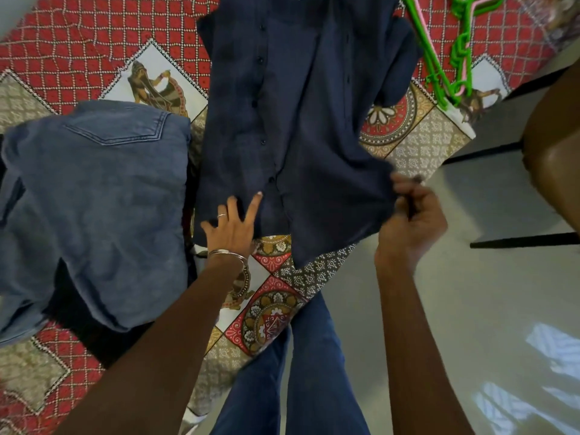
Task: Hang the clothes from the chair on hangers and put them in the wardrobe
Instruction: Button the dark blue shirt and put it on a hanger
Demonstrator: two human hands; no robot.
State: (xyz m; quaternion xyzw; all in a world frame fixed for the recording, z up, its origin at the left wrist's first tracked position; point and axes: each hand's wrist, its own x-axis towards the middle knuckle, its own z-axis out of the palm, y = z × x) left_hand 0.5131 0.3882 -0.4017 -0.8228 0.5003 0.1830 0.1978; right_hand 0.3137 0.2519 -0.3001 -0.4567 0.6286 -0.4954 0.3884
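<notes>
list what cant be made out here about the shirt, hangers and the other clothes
Head view only:
- Navy shirt: collar cut off by the top edge.
- Green and pink hangers: hooks run past the top edge; count unclear.
- Dark clothes under the jeans: mostly covered, type unclear.
- Chair: cut by the right edge.
- Wardrobe: not in view.

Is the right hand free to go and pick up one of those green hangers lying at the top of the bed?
Probably not yet. The right hand is pinching the hem of the navy shirt, so it would have to let go first. Otherwise the path to the green hangers looks open, with nothing lying between.
</notes>
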